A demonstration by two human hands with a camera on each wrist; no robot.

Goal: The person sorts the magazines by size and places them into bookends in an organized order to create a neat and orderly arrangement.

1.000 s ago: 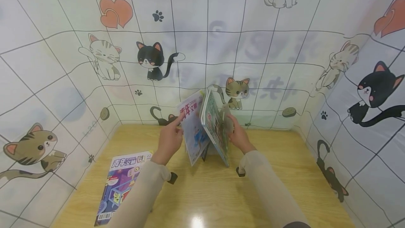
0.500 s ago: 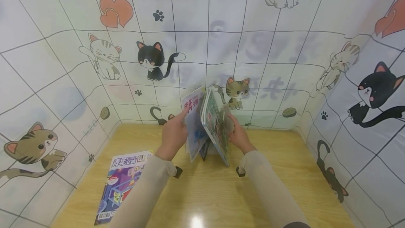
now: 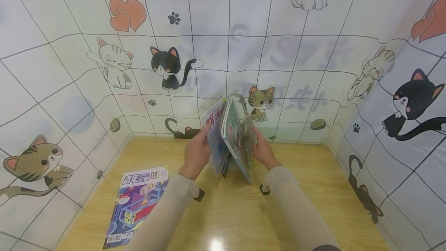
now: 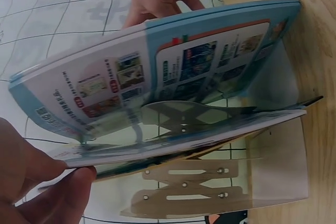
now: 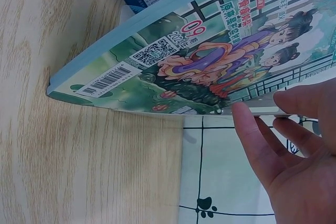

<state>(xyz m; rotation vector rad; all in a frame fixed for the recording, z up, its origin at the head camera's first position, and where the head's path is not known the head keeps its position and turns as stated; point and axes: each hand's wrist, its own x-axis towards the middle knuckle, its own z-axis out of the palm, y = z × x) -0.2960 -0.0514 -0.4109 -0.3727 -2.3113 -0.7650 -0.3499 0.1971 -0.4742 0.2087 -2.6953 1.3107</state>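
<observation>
My left hand pinches the edge of a magazine with a pale blue cover and pink title, between thumb and finger. It stands upright at a slant inside a beige-grey bookend with slotted plates. To its right, a thicker green-and-blue magazine leans in the same bookend, its illustrated cover facing my right hand. The thumb and fingers of that hand hold the edge of the bookend's right plate. Magazines hide part of the bookend's middle.
A purple magazine lies flat on the wooden table at the left, partly covered by my left sleeve. A cat-patterned cloth wall rises behind the table and on both sides.
My left hand has moved right with the pale blue magazine, bringing it closer to the green one and turning its cover more edge-on. My right hand stays in place.
</observation>
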